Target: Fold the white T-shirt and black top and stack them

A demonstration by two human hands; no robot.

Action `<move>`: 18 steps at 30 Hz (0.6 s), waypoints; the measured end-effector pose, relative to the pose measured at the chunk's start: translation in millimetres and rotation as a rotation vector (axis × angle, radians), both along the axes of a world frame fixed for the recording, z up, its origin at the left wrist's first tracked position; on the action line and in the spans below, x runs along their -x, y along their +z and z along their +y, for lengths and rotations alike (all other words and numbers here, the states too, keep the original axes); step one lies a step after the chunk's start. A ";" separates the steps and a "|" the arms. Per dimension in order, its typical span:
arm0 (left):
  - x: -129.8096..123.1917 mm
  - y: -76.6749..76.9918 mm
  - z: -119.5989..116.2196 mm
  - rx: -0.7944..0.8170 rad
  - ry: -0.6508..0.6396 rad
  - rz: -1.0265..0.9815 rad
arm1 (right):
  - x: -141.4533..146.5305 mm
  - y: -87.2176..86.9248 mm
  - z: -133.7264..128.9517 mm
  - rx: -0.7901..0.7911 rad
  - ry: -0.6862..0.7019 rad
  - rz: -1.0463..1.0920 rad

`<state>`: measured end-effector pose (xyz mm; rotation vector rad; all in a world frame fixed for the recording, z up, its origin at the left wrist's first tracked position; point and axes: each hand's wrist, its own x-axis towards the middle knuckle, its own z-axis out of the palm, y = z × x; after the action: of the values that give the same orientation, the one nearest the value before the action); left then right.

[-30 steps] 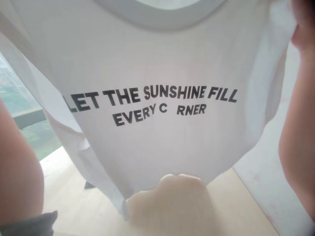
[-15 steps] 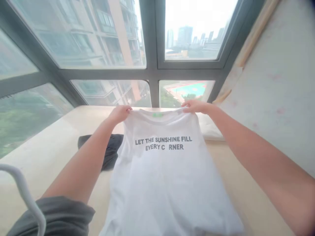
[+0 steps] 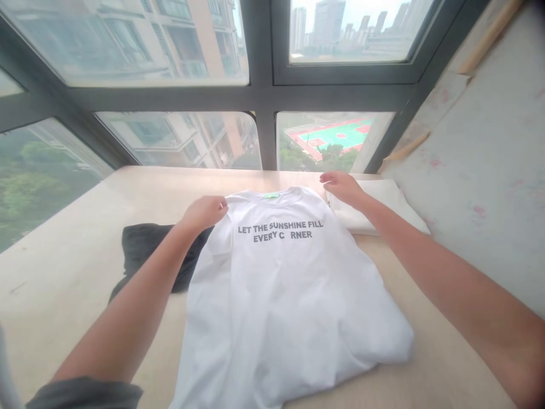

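Observation:
A white T-shirt (image 3: 293, 284) with dark printed words lies spread on the pale wooden surface, its collar toward the windows. At the shirt's left shoulder, the fingers of my left hand (image 3: 205, 213) are closed on the fabric. My right hand (image 3: 344, 188) is just beyond the right shoulder, apart from the shirt, its fingers stretched out and holding nothing. The left side of the shirt has long creases, and its lower left part runs out of view. Partly behind my left forearm lies a dark folded garment (image 3: 145, 250).
A folded white cloth (image 3: 394, 199) lies at the right, partly under my right forearm. Grey-framed windows (image 3: 170, 99) rise behind the wooden surface (image 3: 85, 250). A wall with peeling floral paper (image 3: 489, 187) bounds the right side. A blurred pale bar (image 3: 5, 369) shows at lower left.
The shirt's collar end has come down onto the surface. My right hand has let go of the shoulder, while my left hand has moved slightly lower and left. The view has tilted down.

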<state>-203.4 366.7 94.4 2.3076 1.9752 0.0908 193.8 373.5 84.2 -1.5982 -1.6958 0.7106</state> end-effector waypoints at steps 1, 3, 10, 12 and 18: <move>5.6 -10.0 -14.1 0.053 -0.011 0.000 | -3.9 -5.6 -8.8 0.032 -0.008 -0.009; 12.8 -31.6 -44.1 0.132 -0.029 -0.006 | -12.6 -18.0 -29.0 0.068 -0.029 -0.007; 29.7 -56.8 -104.2 0.103 -0.034 -0.068 | -50.8 -46.7 -130.1 0.190 -0.136 0.254; 45.9 -47.6 -101.2 0.048 0.019 -0.143 | -63.2 -52.3 -159.4 0.202 -0.181 0.263; 71.5 -39.1 -112.0 -0.171 0.228 -0.170 | -89.1 -80.0 -233.8 0.280 -0.240 0.262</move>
<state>-274.8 254.7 55.2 2.0746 2.2078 0.4745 282.9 139.7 4.2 -1.7720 -1.2337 1.0176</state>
